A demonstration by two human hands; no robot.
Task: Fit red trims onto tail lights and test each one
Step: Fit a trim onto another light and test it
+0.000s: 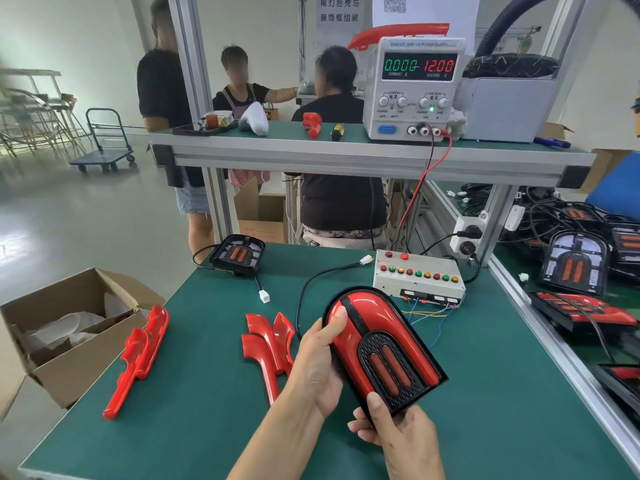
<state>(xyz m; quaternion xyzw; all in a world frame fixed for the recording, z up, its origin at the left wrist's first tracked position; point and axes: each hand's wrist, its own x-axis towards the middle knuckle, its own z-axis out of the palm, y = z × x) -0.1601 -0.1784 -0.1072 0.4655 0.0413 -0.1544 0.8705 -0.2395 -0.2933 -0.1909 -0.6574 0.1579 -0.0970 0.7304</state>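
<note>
One green worktop [214, 393], a shelf [346, 152] over its far edge carrying a power supply [414, 88] reading 0.000 and 12.00. Cardboard box [69, 327] open just off the left edge. Tail light [381, 348] with red trim fitted, held tilted above the near middle: left hand [317, 368] grips its left side, thumb on the red; right hand [398, 434] grips the near end, thumb on top. Its cable runs toward the button box [419, 277] at the far right. Bare tail light [238, 255] at the far edge. Loose red trims: one pair [138, 358] near the left edge, another [270, 348] just beside the left hand.
</note>
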